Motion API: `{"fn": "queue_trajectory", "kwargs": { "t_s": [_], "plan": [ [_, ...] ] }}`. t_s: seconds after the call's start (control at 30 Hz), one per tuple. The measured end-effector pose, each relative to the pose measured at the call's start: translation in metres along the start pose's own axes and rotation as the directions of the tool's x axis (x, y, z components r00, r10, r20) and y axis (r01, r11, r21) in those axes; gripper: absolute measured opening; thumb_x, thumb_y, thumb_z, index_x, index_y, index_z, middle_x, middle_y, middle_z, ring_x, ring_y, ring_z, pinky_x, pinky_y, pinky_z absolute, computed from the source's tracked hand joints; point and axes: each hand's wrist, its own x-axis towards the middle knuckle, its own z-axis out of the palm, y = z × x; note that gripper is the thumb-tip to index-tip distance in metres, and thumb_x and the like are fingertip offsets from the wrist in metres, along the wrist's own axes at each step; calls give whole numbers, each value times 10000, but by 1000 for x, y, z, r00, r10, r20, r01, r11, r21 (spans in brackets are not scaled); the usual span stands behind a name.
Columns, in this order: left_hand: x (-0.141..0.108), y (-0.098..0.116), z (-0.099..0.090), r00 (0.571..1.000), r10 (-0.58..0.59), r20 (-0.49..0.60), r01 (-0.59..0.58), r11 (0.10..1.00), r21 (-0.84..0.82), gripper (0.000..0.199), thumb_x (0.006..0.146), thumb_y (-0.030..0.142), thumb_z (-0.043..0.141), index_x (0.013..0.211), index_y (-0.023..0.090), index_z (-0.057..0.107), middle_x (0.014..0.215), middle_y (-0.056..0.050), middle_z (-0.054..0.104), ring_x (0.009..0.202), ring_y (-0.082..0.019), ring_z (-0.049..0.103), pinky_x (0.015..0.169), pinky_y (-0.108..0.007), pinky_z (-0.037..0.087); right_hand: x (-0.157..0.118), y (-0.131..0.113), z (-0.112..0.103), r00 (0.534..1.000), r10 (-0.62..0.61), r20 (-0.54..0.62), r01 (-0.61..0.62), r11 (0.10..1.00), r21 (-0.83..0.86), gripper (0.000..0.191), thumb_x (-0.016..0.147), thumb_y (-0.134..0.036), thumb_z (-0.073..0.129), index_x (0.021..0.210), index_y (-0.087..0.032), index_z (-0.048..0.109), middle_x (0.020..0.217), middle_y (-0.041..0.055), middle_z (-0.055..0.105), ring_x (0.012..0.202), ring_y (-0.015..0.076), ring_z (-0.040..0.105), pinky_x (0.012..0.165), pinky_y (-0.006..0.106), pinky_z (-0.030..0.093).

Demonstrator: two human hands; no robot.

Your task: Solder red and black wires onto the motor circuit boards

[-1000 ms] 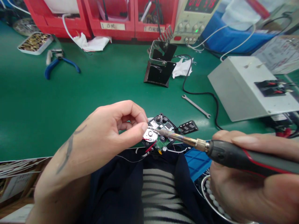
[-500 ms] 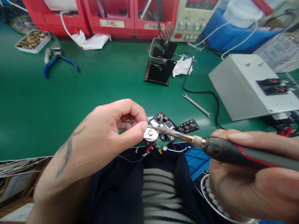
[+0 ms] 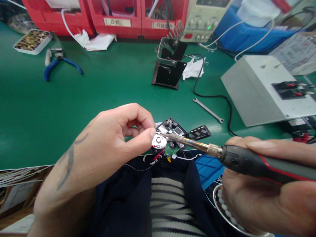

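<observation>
My right hand (image 3: 266, 191) is closed around the dark handle of a soldering iron (image 3: 244, 161). Its tip meets a small electronic assembly (image 3: 176, 133) with a black frame and green board, close to a round silver motor-like part (image 3: 159, 141). My left hand (image 3: 125, 135) pinches thumb and forefinger together at the left edge of that silver part; whatever lies between the fingertips is hidden. A thin grey strand (image 3: 139, 169) hangs below the left palm. Red and white wires and a small black flap (image 3: 200, 132) extend from the assembly, at the front edge of the green bench.
An iron stand (image 3: 169, 74) stands behind the assembly, with a wrench (image 3: 208, 110) and black cable to its right. Blue-handled pliers (image 3: 51, 69) and a tray of brass-coloured parts (image 3: 32, 42) lie back left. A grey box (image 3: 266, 98) stands right; red bins (image 3: 116, 19) line the back.
The soldering iron's handle and my right hand have shifted slightly to the right, with the tip still at the assembly. My left hand stays nearly in place.
</observation>
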Motion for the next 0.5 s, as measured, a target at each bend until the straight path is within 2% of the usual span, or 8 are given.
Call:
{"fn": "queue_trajectory", "kwargs": {
  "t_s": [0.1, 0.23, 0.4, 0.5],
  "plan": [
    [0, 1, 0, 1000, -1, -2, 1, 1000, 4, 135, 811, 329, 706, 713, 237, 700, 794, 22, 726, 653, -128, 584, 520, -182, 425, 0, -2, 6, 998, 3, -64, -4, 1000, -21, 257, 1022, -402, 625, 1004, -242, 826, 866, -36, 726, 694, 95, 642, 552, 356, 434],
    [1, 1, 0, 1000, 3, -7, -3, 1000, 6, 134, 805, 320, 702, 706, 230, 702, 783, 12, 725, 634, -132, 577, 512, -192, 424, 1, -4, 2, 996, 56, -75, -62, 995, -80, 317, 1008, -463, 616, 926, -230, 815, 815, 2, 715, 677, 122, 640, 517, 345, 450],
    [2, 0, 0, 1000, 10, 2, -10, 1000, 2, 118, 821, 306, 709, 718, 247, 706, 799, 43, 735, 662, -111, 597, 549, -161, 444, 5, 0, -2, 981, 190, 34, -191, 981, 17, 291, 970, -504, 646, 1102, -273, 763, 1081, 43, 734, 855, 239, 748, 525, 348, 556],
    [1, 1, -1, 1000, 4, -1, -4, 1000, -3, 114, 819, 289, 705, 712, 249, 704, 788, 57, 730, 648, -93, 581, 547, -144, 434, 4, 3, -2, 974, 217, 66, -220, 975, 42, 300, 952, -490, 673, 1144, -268, 736, 1128, 58, 723, 871, 258, 756, 521, 344, 570]
  ]
}}
